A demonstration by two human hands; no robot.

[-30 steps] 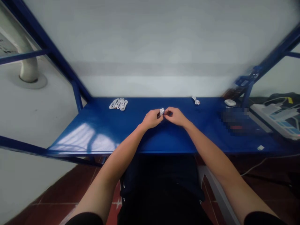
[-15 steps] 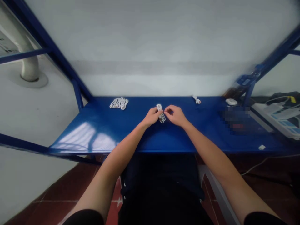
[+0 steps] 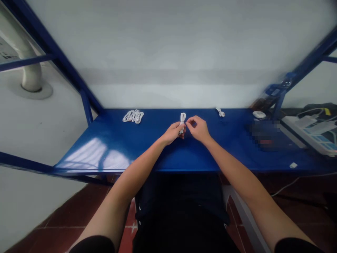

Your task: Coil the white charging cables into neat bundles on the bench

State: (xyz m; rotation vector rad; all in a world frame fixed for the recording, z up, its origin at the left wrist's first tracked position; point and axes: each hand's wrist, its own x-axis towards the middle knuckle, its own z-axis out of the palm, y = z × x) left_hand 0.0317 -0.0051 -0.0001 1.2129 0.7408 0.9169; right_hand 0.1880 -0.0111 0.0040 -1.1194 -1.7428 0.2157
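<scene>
A folded white cable stands nearly upright over the middle of the blue table. My left hand is closed around its lower part, thumb across the bundle. Just to the right, my right hand makes a pinch, thumb and index fingertips together beside the cable. Whatever lies between those fingertips is too small to make out. Several coiled white cables lie side by side at the back left of the table. Another small bundled white cable rests near the back edge on the right.
Blue frame posts rise at both sides, with a pale wall behind. At the right are a white mouse-like object, a blurred dark item, a white power strip with plugs, and a small white piece.
The cable in my left hand has turned from a slant to nearly upright, its upper loops rising slightly. My right hand stays pinched and has shifted very slightly.
</scene>
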